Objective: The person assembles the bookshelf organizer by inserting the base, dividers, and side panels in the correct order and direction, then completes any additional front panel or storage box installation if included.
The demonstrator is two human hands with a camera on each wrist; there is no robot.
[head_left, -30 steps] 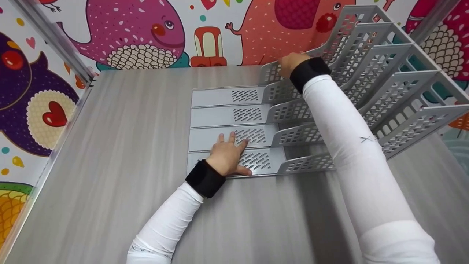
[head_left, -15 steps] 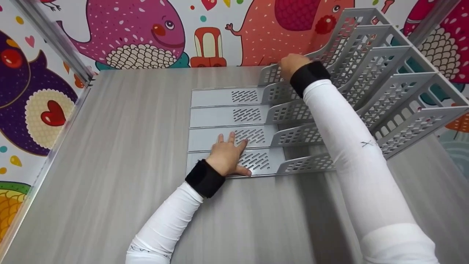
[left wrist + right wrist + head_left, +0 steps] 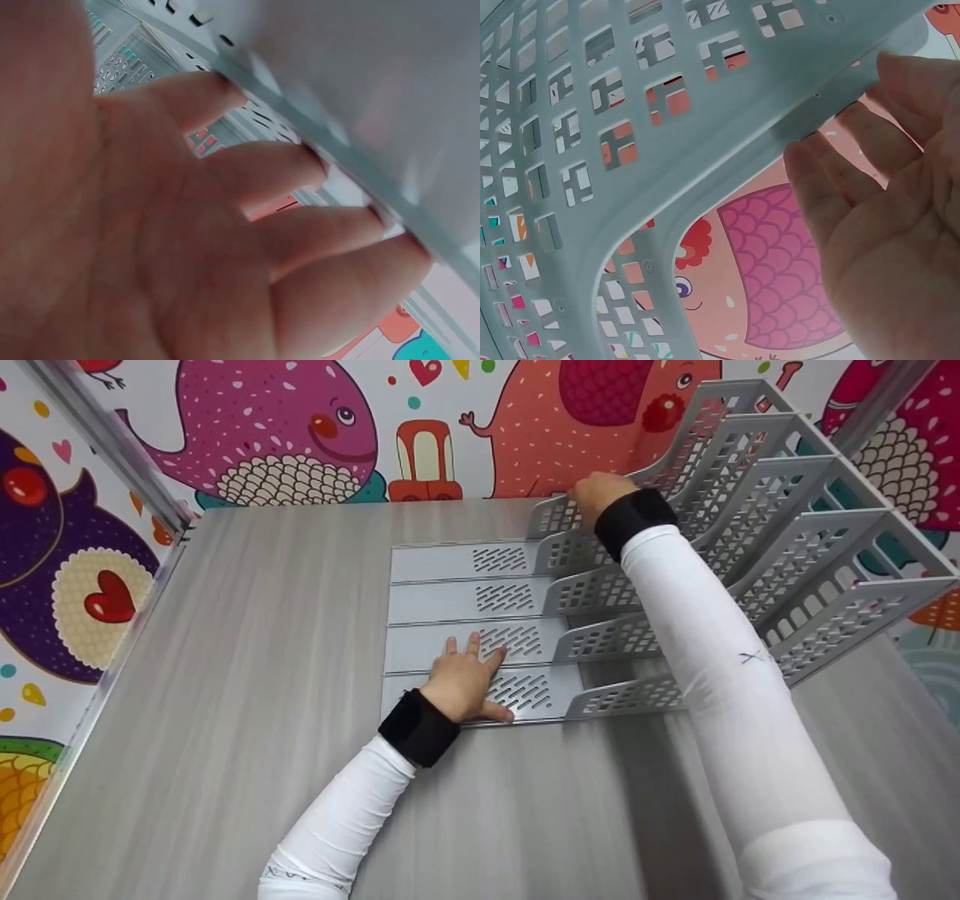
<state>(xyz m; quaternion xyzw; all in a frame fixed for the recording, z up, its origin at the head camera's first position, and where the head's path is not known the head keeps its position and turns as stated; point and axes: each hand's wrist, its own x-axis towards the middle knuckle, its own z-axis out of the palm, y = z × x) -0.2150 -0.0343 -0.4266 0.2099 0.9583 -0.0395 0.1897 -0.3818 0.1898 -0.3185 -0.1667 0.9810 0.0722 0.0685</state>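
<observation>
On grey tabletop, rack, cartoon walls

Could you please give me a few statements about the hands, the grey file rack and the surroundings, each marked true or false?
1. The left hand has its fingers spread on the slotted panels. True.
2. The right hand is at the nearest divider. False: it is at the rearmost divider.
3. Both wrists wear black wristbands. True.
4. The sleeves are red. False: they are white.
5. The grey file rack has solid walls with no openings. False: they are perforated with many openings.
6. The printed wall behind the rack shows cartoon animals. True.
</observation>
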